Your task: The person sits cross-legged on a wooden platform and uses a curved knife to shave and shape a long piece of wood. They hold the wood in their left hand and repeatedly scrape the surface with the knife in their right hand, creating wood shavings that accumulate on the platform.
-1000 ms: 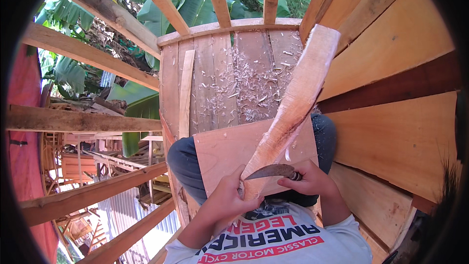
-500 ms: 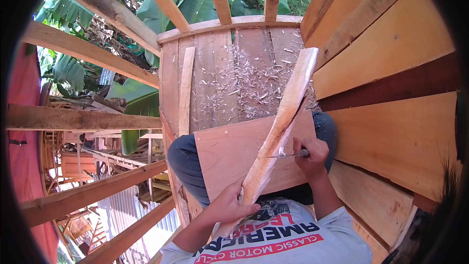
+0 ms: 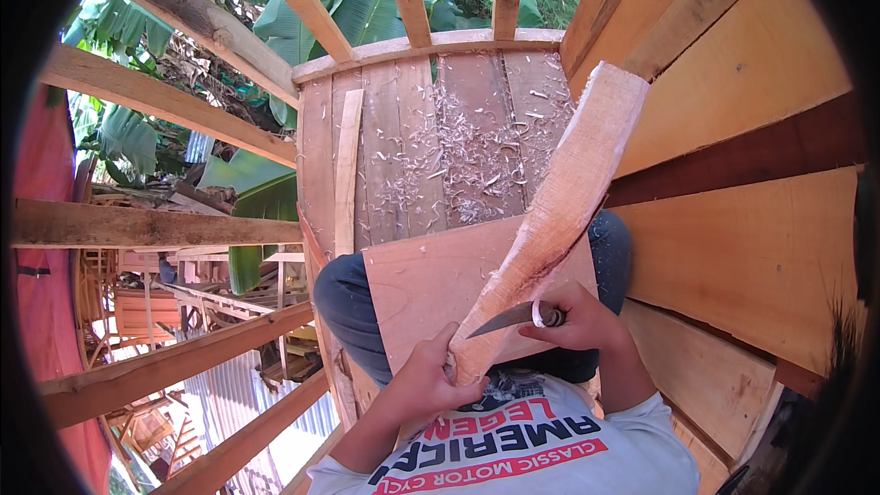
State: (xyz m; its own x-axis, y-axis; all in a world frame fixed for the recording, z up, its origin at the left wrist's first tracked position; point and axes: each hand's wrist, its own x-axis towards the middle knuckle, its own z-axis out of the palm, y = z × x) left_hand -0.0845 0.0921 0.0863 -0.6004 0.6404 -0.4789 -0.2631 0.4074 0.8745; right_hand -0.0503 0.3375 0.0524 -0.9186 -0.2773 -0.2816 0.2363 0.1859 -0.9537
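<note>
Head view: left hand (image 3: 431, 380) grips the pale, rough-carved wood piece (image 3: 559, 211) at its base, right hand (image 3: 577, 321) clenches a curved knife (image 3: 504, 319) against it.

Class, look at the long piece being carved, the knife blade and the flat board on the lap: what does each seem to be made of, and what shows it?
Carved piece: pale raw wood, with grain and rough cut faces. Knife blade: probably steel, grey, dull and curved. Lap board: unfinished, smooth, matt wood, possibly plywood. Shavings on the plank floor look like the same wood.
</note>
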